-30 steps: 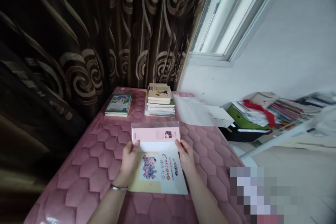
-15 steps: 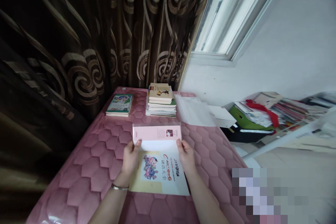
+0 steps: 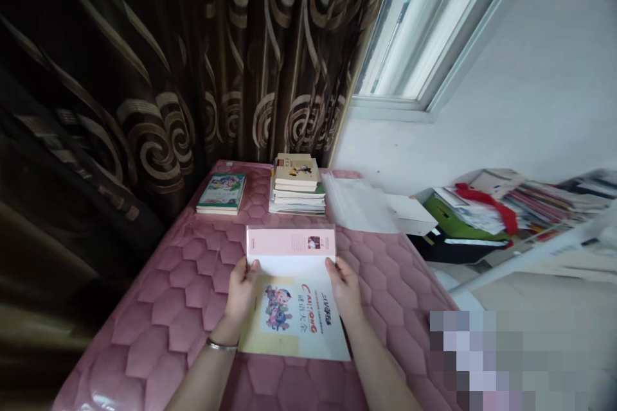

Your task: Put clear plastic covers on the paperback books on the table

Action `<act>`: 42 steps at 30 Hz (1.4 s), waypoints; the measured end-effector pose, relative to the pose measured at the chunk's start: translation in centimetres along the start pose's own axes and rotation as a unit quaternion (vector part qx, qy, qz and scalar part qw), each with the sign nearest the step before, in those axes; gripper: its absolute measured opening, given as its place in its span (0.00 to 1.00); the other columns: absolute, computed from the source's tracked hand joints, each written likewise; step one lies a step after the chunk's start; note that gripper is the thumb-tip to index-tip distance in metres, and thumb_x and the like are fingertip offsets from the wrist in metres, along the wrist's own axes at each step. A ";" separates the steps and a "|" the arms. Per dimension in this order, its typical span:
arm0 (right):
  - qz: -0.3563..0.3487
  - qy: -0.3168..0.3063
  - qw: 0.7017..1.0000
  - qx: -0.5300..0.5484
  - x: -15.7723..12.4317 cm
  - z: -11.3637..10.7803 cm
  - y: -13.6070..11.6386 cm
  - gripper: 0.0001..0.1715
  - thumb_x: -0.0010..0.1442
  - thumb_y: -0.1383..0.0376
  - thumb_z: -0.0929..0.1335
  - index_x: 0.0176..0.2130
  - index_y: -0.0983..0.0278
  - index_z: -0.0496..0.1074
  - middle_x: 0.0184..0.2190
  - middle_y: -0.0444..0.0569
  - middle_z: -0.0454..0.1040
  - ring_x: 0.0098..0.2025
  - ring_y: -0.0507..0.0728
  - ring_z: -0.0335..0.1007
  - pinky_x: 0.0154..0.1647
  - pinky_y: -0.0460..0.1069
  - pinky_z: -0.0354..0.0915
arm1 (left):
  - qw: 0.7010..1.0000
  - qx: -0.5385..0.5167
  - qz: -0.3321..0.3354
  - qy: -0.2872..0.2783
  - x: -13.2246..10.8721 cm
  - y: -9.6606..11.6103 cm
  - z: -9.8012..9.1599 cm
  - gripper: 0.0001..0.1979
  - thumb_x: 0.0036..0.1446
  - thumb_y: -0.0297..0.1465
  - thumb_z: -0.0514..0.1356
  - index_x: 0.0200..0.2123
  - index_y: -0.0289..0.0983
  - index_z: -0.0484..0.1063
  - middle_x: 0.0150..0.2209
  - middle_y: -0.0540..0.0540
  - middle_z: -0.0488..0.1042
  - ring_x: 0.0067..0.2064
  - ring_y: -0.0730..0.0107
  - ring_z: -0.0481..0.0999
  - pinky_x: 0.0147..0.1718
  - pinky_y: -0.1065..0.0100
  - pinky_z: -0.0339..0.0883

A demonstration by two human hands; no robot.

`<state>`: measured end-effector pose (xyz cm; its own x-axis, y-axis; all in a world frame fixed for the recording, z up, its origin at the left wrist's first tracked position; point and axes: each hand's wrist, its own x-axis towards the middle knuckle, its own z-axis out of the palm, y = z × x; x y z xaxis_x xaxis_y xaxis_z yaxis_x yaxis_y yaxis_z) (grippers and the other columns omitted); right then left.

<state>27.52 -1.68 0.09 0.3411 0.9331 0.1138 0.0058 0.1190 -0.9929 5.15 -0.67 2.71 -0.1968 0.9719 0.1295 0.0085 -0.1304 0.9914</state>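
Note:
A book [image 3: 294, 314] with a cartoon cover lies open on the pink quilted surface [image 3: 183, 308], its pink flap [image 3: 290, 242] turned away from me. A clear plastic sleeve seems to lie over the cover. My left hand [image 3: 242, 289] pinches the book's left edge near the fold, a bracelet on its wrist. My right hand [image 3: 344, 289] pinches the right edge at the same height. Both hands rest on the cover's sides.
A stack of books [image 3: 297, 185] and a single green-covered book [image 3: 222, 192] sit at the far edge by the dark patterned curtain [image 3: 168, 77]. Clear plastic sleeves [image 3: 357, 202] lie to the right. Beyond the edge, boxes and papers [image 3: 482, 209] clutter the floor.
The clear strip beyond the pink flap has shrunk away, so the sleeve now ends level with the flap's far edge. My hands hold the same grip.

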 end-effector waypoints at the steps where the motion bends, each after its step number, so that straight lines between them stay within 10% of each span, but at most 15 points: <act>1: -0.003 -0.001 1.000 -0.009 0.0 0.0 0.1 0.21 0.54 0.48 0.67 0.30 0.64 0.68 0.22 0.43 0.67 0.24 0.52 0.60 0.23 0.45 0.58 | 1.000 0.002 0.000 -0.002 0.0 -0.1 0.0 0.16 0.51 0.44 0.59 0.27 0.35 0.69 0.25 0.50 0.72 0.29 0.70 0.68 0.30 0.71 0.62; 42: 0.010 0.008 1.000 -0.016 0.3 -0.1 0.6 0.23 0.52 0.47 0.67 0.28 0.65 0.68 0.21 0.43 0.69 0.23 0.52 0.60 0.22 0.45 0.57 | 1.000 -0.014 -0.023 -0.010 0.2 -0.2 0.1 0.18 0.49 0.46 0.60 0.28 0.35 0.68 0.26 0.49 0.72 0.30 0.69 0.69 0.31 0.71 0.63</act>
<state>27.77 -1.36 -0.48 0.3559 0.9298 0.0938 0.0283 0.0896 -0.9956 5.20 -0.47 2.53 -0.1769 0.9806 0.0840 -0.0268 -0.0901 0.9956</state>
